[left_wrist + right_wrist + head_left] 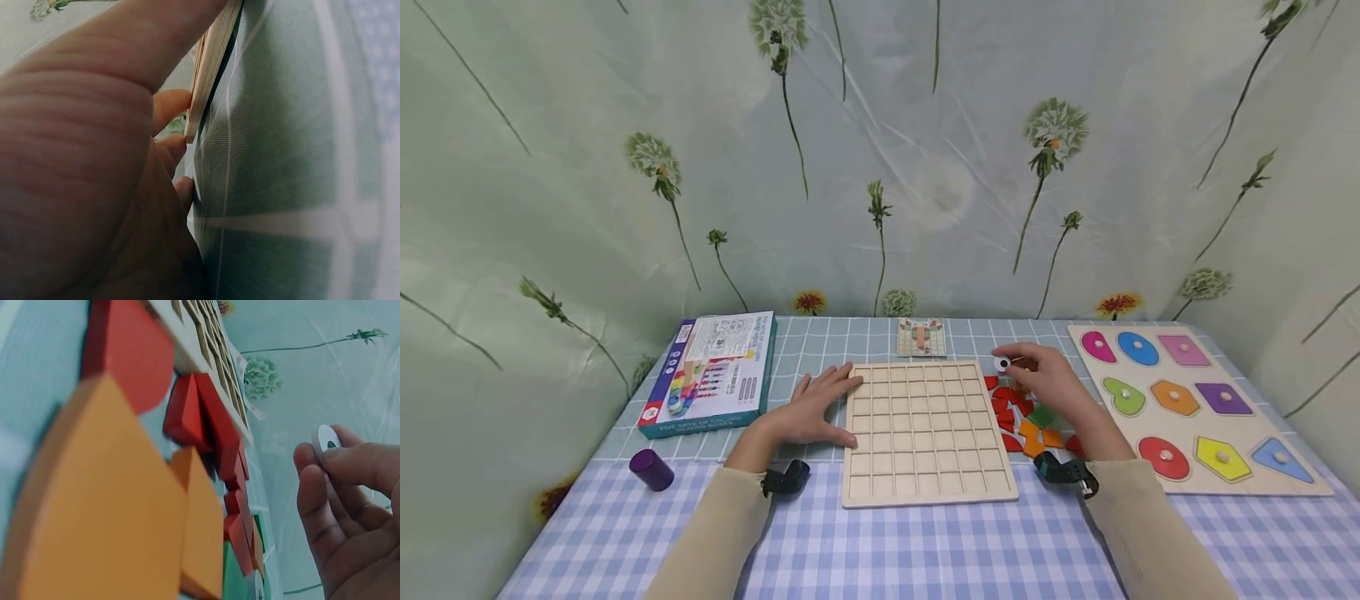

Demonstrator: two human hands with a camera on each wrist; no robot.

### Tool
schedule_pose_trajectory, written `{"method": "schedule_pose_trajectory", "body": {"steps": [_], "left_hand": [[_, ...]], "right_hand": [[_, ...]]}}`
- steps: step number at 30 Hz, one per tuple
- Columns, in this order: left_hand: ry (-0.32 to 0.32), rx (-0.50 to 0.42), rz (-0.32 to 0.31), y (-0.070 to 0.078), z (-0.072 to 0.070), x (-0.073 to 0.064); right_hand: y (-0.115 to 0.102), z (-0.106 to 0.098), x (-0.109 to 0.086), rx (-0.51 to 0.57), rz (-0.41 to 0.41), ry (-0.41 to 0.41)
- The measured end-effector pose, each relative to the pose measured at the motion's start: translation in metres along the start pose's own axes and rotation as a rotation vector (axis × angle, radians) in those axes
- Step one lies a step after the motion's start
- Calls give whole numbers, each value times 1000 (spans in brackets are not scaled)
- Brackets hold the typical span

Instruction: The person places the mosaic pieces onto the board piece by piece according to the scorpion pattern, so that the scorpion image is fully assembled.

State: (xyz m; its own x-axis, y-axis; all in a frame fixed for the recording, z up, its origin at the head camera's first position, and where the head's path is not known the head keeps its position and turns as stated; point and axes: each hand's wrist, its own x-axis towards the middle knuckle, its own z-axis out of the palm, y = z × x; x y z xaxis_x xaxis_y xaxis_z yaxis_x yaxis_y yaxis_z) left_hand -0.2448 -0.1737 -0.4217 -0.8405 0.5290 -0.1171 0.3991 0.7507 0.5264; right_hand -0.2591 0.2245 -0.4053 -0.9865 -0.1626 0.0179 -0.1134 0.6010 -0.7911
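Note:
A wooden grid board (929, 432) lies flat at the middle of the table. My left hand (808, 410) rests at its left edge, fingers spread and fairly straight, thumb and fingertips touching the rim. Between thumb and fingers of my right hand (1045, 379) is a round white eye piece (1002, 364) with a black dot, also plain in the right wrist view as a white disc (326, 440). It is held above the table, past the board's upper right corner. Below that hand lie loose red pieces (1004, 404), orange pieces (1033, 437) and a green piece (1042, 416).
A small pattern card (922, 338) stands behind the board. To the right lies a knob puzzle board (1150, 425) with coloured shapes. A boxed set (711, 375) and a purple cylinder (652, 470) are on the left. A patterned curtain (880, 167) hangs behind the table.

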Motion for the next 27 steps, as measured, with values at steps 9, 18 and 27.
{"method": "schedule_pose_trajectory", "body": {"steps": [9, 18, 27], "left_hand": [[4, 0, 11, 0, 0, 1], [-1, 14, 9, 1, -1, 2], [-3, 9, 1, 1, -1, 0]], "right_hand": [[-15, 7, 0, -6, -56, 9], [-40, 28, 5, -33, -147, -61], [-62, 44, 18, -88, -178, -124]]}}
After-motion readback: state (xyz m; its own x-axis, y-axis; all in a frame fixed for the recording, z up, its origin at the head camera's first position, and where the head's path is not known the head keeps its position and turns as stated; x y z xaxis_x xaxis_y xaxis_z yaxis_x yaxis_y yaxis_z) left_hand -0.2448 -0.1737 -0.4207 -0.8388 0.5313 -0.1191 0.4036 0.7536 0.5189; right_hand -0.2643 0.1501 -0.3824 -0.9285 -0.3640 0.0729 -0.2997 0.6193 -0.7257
